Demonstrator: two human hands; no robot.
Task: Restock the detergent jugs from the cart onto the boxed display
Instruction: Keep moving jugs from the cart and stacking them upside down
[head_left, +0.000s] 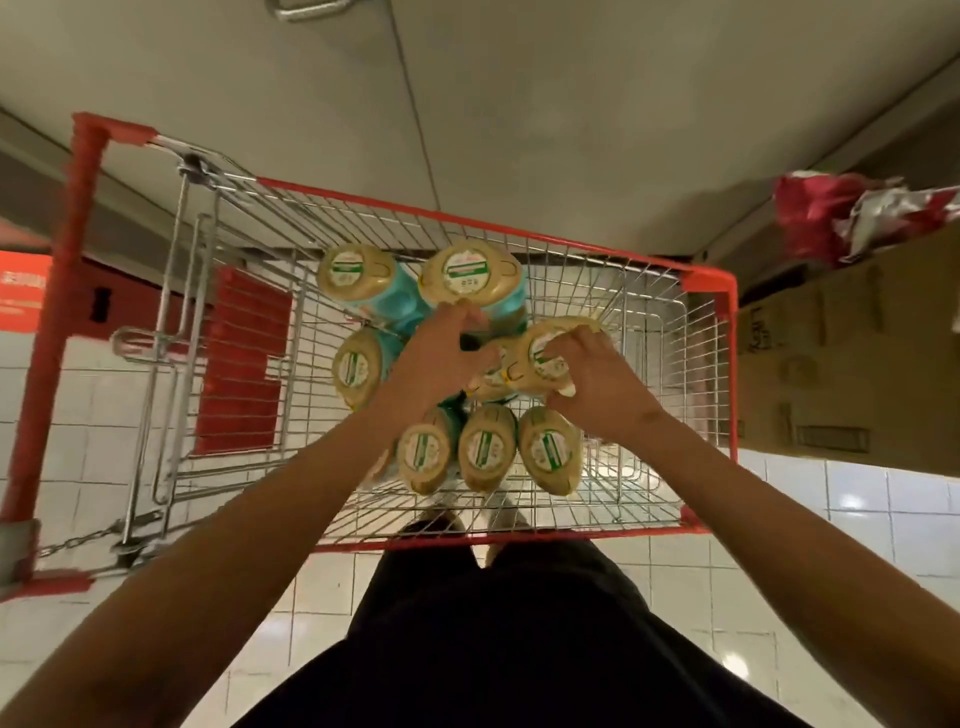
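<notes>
The wire cart (644, 322), red-rimmed, stood on the tiled floor (857, 519) directly in front of the person; seven detergent jugs (470, 273) lay inside the cart, teal bodies down, tan oval ends with green-and-white labels facing up. Two jugs sat at the cart's far side; one sat at its left-centre; three stood touching in a row at its near side. The seventh, the tilted jug (540, 353), lay at the cart's centre, above the near row. The right hand (597, 379) gripped the tilted jug; fingers curled over its tan end, thumb clamped on its near edge. The left hand (441, 353) reached into the cart's centre, just beside the tilted jug; fingers bent downward among the jugs; whether they clamped on anything could not be told. A cardboard box (831, 364) stood just right of the cart.
</notes>
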